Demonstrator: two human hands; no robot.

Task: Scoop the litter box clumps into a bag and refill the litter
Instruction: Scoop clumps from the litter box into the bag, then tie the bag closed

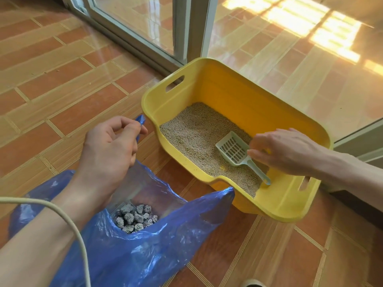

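Hands at the litter box (207,83)
Left hand (107,146) pinches the bag (145,255) handle; right hand (286,150) hovers over the scoop (234,150), fingers loose, contact unclear.

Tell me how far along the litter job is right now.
Scooping looks mostly done: grey clumps sit in the blue bag, and the litter looks even. In hand: the left hand pinches the bag handle; the right hand hovers by the scoop lying in the yellow litter box. Left: the refill.
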